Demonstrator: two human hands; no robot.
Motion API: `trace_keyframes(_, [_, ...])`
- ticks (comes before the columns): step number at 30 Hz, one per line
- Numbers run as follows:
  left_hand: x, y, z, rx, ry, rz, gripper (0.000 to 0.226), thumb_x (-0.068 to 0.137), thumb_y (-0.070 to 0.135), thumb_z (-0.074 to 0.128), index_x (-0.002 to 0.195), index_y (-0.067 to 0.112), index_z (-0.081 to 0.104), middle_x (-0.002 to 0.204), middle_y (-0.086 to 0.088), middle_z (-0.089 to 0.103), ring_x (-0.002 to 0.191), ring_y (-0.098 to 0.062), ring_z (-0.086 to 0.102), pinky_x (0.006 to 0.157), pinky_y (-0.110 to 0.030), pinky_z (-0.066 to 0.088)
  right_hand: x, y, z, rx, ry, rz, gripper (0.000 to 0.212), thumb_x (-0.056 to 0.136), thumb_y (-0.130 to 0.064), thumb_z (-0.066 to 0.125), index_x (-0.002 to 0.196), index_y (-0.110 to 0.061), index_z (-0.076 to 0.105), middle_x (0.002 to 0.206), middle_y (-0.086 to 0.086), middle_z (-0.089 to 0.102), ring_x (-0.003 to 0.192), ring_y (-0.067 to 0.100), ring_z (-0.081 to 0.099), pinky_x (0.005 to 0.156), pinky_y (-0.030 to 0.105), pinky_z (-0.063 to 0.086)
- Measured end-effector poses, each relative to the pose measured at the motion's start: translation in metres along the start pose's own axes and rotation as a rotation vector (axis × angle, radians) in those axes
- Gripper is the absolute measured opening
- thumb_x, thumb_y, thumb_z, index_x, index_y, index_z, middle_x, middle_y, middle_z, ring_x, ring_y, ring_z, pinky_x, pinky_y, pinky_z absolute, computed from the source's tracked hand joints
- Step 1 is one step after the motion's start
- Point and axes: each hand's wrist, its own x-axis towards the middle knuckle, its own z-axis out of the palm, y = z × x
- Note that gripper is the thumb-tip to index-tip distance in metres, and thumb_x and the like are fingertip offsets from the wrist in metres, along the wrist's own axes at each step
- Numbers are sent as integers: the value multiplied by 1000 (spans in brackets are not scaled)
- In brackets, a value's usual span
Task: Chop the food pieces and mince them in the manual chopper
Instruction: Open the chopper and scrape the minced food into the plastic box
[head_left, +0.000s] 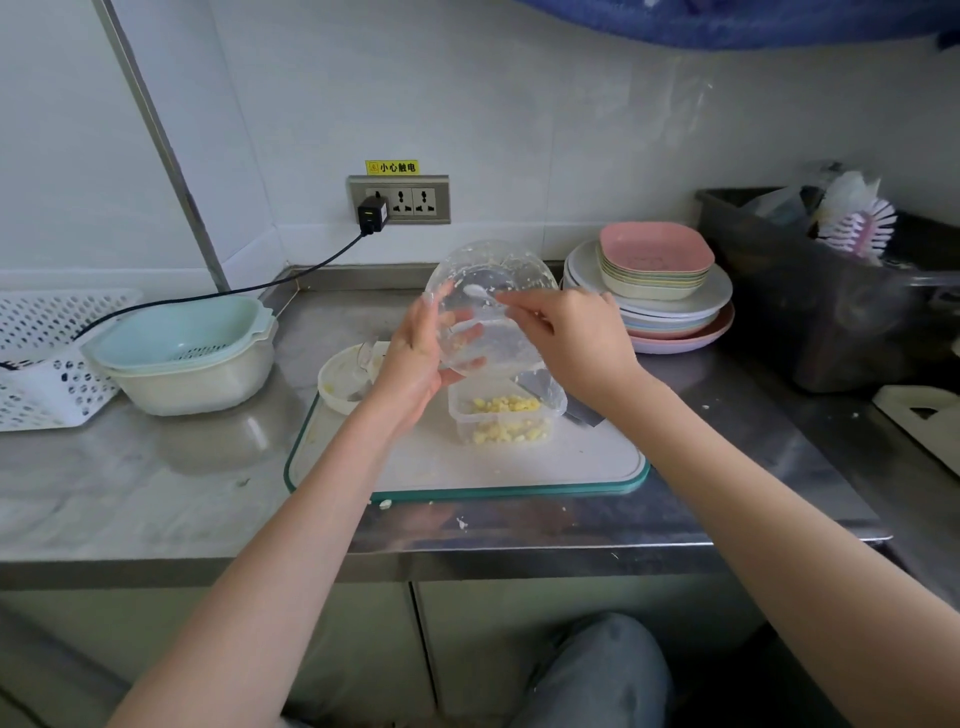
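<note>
The left hand grips the clear chopper bowl, tilted above a small container of minced yellow food. The right hand pinches a white spoon inside the bowl. Container stands on a cutting board on the worktop.

Right hand hides the knife handle.

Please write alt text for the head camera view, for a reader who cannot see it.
A person's left hand tilts a clear chopper bowl over a small clear container of minced yellow food, while the right hand scrapes inside it with a white spoon. The container stands on a green-edged cutting board on a steel counter.
</note>
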Motion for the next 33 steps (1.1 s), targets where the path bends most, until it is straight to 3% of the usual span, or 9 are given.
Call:
trace_keyframes(5, [3, -1, 3, 140, 1, 60, 41, 96, 51, 41, 130, 28, 46, 126, 7, 57, 113, -12, 60, 92, -47, 52, -18, -10, 5, 80, -241, 33, 27, 97, -31, 48, 117, -28, 67, 80, -1, 65, 89, 29, 60, 79, 37, 41])
trace_keyframes(8, [2, -4, -2, 178, -90, 83, 73, 71, 72, 59, 127, 28, 45, 132, 5, 51, 121, -10, 54, 93, -42, 52, -36, 10, -3, 95, -321, 101, 26, 95, -35, 52, 116, -31, 67, 96, 2, 72, 94, 26, 61, 79, 35, 40])
trace_keyframes(11, [1, -11, -2, 190, -112, 104, 107, 54, 77, 67, 137, 16, 37, 135, 3, 49, 125, -10, 49, 95, -33, 50, -34, 22, -9, 69, -263, 131, 25, 94, -33, 53, 113, -28, 69, 71, -3, 66, 72, 20, 57, 71, 33, 40])
trace_keyframes(15, [5, -12, 4, 232, -123, 134, 91, 65, 71, 67, 133, 19, 36, 131, 10, 52, 122, -3, 50, 105, -36, 43, -22, 13, 1, 214, -100, 239, 25, 94, -24, 56, 116, -22, 68, 42, -16, 29, 43, 2, 36, 51, 21, 29])
trace_keyframes(20, [9, -7, 7, 245, -77, 175, 85, 62, 70, 70, 129, 28, 39, 127, 16, 55, 122, -2, 51, 104, -37, 42, -53, 14, 3, 336, -237, 211, 26, 93, -18, 58, 118, -15, 67, 61, -16, 54, 57, -20, 47, 60, 5, 36])
trace_keyframes(25, [8, -11, 10, 302, -31, 180, 81, 64, 66, 70, 128, 28, 38, 137, -6, 50, 121, -17, 53, 103, -46, 44, -49, 28, -2, 322, -56, 233, 26, 93, -12, 57, 117, -14, 67, 36, -13, 36, 45, -1, 41, 57, 4, 32])
trace_keyframes(27, [7, -9, 14, 377, 10, 181, 75, 65, 70, 68, 123, 33, 39, 129, -9, 52, 109, -20, 58, 96, -45, 50, -35, 29, -3, 174, 31, 61, 27, 90, -14, 55, 113, -14, 70, 45, -6, 47, 48, 5, 36, 55, 24, 31])
trace_keyframes(30, [7, -5, 15, 454, 30, 201, 69, 63, 72, 62, 117, 34, 42, 119, -10, 51, 98, -27, 60, 89, -49, 52, -12, 48, -5, -197, 108, 26, 37, 83, -8, 61, 117, -21, 67, 57, 7, 46, 61, 25, 42, 58, 30, 29])
trace_keyframes(33, [7, -3, 16, 477, 49, 243, 58, 67, 68, 62, 111, 35, 44, 108, 1, 49, 94, -24, 58, 87, -53, 52, -11, 51, -1, -433, -205, 46, 46, 89, -9, 57, 129, -32, 57, 70, 5, 50, 71, 31, 53, 61, 33, 35])
